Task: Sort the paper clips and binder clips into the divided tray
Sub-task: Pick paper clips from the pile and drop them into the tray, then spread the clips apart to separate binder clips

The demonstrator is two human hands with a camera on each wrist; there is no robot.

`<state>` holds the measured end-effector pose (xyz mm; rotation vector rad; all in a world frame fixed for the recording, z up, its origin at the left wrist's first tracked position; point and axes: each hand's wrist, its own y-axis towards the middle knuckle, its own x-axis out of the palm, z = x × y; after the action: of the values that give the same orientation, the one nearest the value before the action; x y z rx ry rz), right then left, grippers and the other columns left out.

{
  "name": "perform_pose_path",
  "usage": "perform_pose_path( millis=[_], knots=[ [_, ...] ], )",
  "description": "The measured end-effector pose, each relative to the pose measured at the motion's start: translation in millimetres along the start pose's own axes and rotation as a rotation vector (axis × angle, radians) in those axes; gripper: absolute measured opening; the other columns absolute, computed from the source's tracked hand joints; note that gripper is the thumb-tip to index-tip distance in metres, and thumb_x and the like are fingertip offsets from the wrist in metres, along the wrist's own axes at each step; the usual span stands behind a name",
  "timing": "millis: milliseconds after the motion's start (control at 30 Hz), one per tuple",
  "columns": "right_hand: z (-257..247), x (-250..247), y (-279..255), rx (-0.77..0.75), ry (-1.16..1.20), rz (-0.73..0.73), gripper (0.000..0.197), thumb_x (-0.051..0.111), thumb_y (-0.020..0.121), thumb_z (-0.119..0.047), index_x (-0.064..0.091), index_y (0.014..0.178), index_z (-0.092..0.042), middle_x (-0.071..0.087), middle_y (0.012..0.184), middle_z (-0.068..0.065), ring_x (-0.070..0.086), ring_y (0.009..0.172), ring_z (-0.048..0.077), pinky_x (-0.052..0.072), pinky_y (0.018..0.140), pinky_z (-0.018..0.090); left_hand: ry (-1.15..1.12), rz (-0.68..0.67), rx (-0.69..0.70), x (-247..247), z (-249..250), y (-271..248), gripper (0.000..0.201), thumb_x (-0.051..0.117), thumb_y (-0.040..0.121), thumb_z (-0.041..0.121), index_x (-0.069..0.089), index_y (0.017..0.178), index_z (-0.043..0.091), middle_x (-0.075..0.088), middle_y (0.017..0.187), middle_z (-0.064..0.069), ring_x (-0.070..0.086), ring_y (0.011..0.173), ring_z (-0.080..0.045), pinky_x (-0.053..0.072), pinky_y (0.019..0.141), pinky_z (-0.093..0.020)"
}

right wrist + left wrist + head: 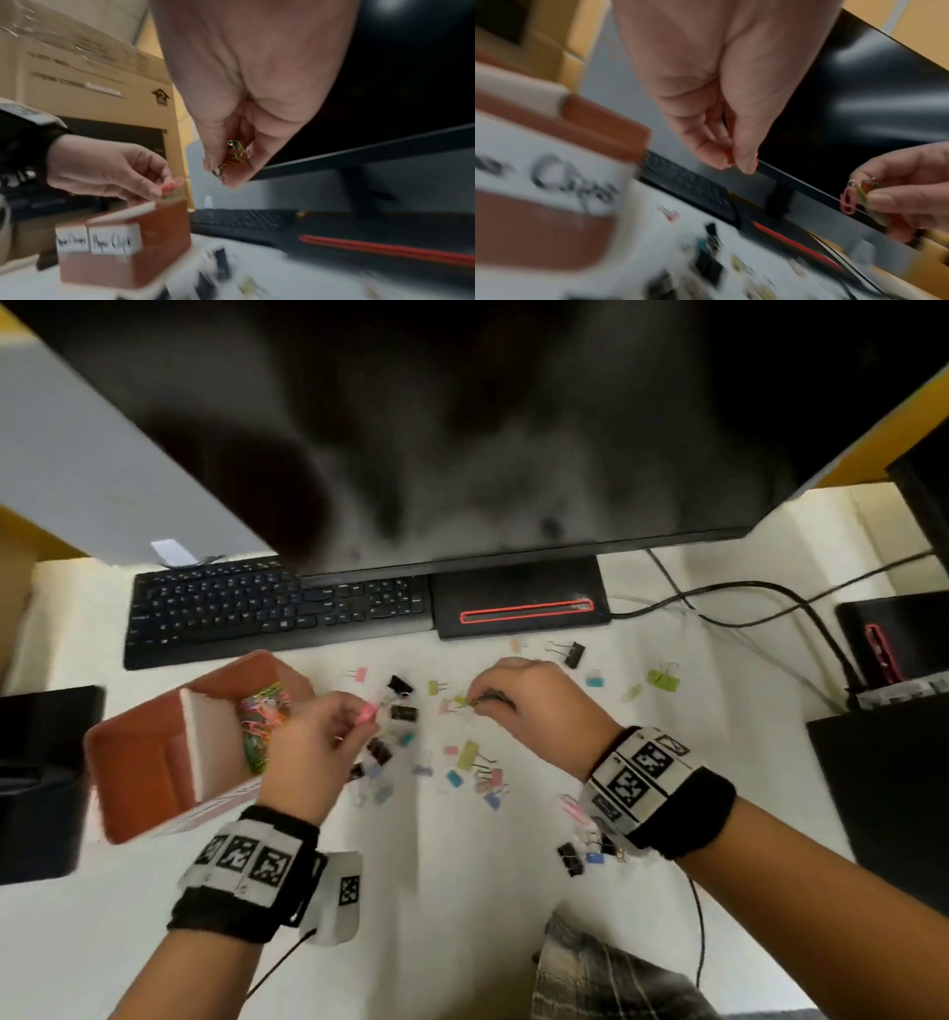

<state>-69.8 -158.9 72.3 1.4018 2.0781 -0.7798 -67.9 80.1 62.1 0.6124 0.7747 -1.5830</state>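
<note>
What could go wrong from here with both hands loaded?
1. The right hand pinches a small bunch of paper clips at its fingertips only; one could slip back among the binder clips scattered on the desk.
2. The left hand holds a pink clip beside the divided tray, whose compartments sit close together; a drop could land in the wrong one.

The head view looks steeply down on the white desk (462, 891) from above, while both wrist views look close and low along each hand toward the monitor (859, 101), all sharing the brown divided tray (159, 233).
</note>
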Motion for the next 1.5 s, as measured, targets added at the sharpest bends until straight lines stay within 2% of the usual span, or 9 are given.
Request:
perform_pose_path(
  millis=[167, 300, 400, 633, 800, 967, 1067, 1267, 1500],
  knots=[
    [-99.2, 65.3, 79.4, -0.083, 0.058, -0.048, 0.015, 0.058, 0.087, -0.016, 0.066, 0.1, -0.014, 0.064, 0.101, 0.007, 0.059, 0.093, 0.022, 0.047, 0.089, 0.035, 0.091, 0.087, -0.246, -62.7, -56.0, 14.5, 0.018, 0.068, 0.081, 0.022, 0.066, 0.096, 0.012, 0.066, 0.086, 0.001, 0.057, 0.074, -0.009, 0.038, 0.064, -0.012],
    [-136.8, 111.9, 114.3, 0.014, 0.16, -0.098, 0.03, 0.062, 0.087, -0.022, 0.059, 0.115, -0.011, 0.066, 0.108, 0.01, 0.062, 0.1, 0.023, 0.05, 0.091, 0.037, 0.144, 0.066, -0.246, -76.6, -83.4, 18.7, 0.029, 0.05, 0.092, 0.021, 0.061, 0.118, 0.011, 0.065, 0.117, -0.01, 0.059, 0.108, -0.025, 0.042, 0.094, -0.03],
    [-141.6, 118.9, 113.1, 0.051, 0.265, -0.067, 0.041, 0.06, 0.088, -0.034, 0.051, 0.125, -0.017, 0.067, 0.109, 0.006, 0.065, 0.093, 0.019, 0.054, 0.086, 0.034, 0.064, 0.093, -0.212, -83.4, -84.8, 13.0, 0.031, 0.045, 0.093, 0.013, 0.056, 0.123, 0.013, 0.062, 0.121, -0.006, 0.057, 0.112, -0.021, 0.041, 0.099, -0.03],
    [-48.8, 62.3, 40.0, 0.205, 0.203, 0.062, 0.019, 0.053, 0.092, -0.034, 0.065, 0.099, -0.021, 0.067, 0.093, -0.011, 0.06, 0.077, 0.001, 0.051, 0.076, 0.026, -0.162, 0.007, 0.023, -51.7, -52.6, -4.7, 0.013, 0.054, 0.091, 0.016, 0.062, 0.101, 0.018, 0.064, 0.091, 0.008, 0.06, 0.08, -0.002, 0.049, 0.074, -0.016],
    [42.7, 22.7, -19.5, 0.392, 0.01, 0.228, 0.016, 0.067, 0.083, -0.032, 0.067, 0.095, -0.021, 0.062, 0.089, -0.006, 0.053, 0.07, 0.002, 0.041, 0.067, 0.016, -0.12, -0.107, 0.137, 9.2, -14.0, 2.4, 0.027, 0.057, 0.089, 0.022, 0.058, 0.115, 0.016, 0.055, 0.114, 0.0, 0.052, 0.099, -0.004, 0.044, 0.084, -0.016],
    [100.6, -8.2, -44.2, 0.486, -0.011, 0.219, 0.023, 0.07, 0.081, -0.03, 0.064, 0.103, -0.027, 0.059, 0.097, -0.002, 0.057, 0.085, 0.015, 0.044, 0.074, 0.023, 0.019, -0.116, -0.027, 62.1, -3.3, 46.3, 0.057, 0.051, 0.086, 0.045, 0.043, 0.132, 0.012, 0.038, 0.135, -0.009, 0.045, 0.12, -0.028, 0.037, 0.106, -0.042],
    [111.1, -11.0, -37.6, 0.433, 0.011, 0.116, 0.032, 0.071, 0.08, -0.026, 0.063, 0.11, -0.022, 0.06, 0.104, -0.002, 0.054, 0.087, 0.011, 0.04, 0.078, 0.019, 0.165, -0.111, -0.141, 73.9, -5.9, 71.8, 0.067, 0.044, 0.088, 0.052, 0.033, 0.138, 0.009, 0.028, 0.146, -0.014, 0.031, 0.132, -0.032, 0.025, 0.112, -0.044],
    [111.8, 9.1, -6.6, 0.375, 0.028, -0.094, 0.041, 0.07, 0.079, -0.029, 0.057, 0.118, -0.028, 0.053, 0.116, -0.006, 0.048, 0.109, 0.01, 0.04, 0.1, 0.031, 0.402, -0.172, -0.252, 83.4, -10.9, 92.8, 0.073, 0.032, 0.086, 0.063, 0.028, 0.141, 0.015, 0.03, 0.143, -0.012, 0.028, 0.13, -0.033, 0.032, 0.104, -0.05],
    [115.5, 20.6, 11.6, 0.31, 0.009, -0.088, 0.039, 0.07, 0.077, -0.033, 0.058, 0.115, -0.029, 0.053, 0.111, -0.002, 0.048, 0.11, 0.017, 0.042, 0.098, 0.033, 0.467, -0.141, -0.251, 87.0, -14.8, 97.7, 0.068, 0.032, 0.085, 0.063, 0.033, 0.137, 0.018, 0.035, 0.129, -0.01, 0.035, 0.12, -0.031, 0.037, 0.096, -0.047]
  ],
)
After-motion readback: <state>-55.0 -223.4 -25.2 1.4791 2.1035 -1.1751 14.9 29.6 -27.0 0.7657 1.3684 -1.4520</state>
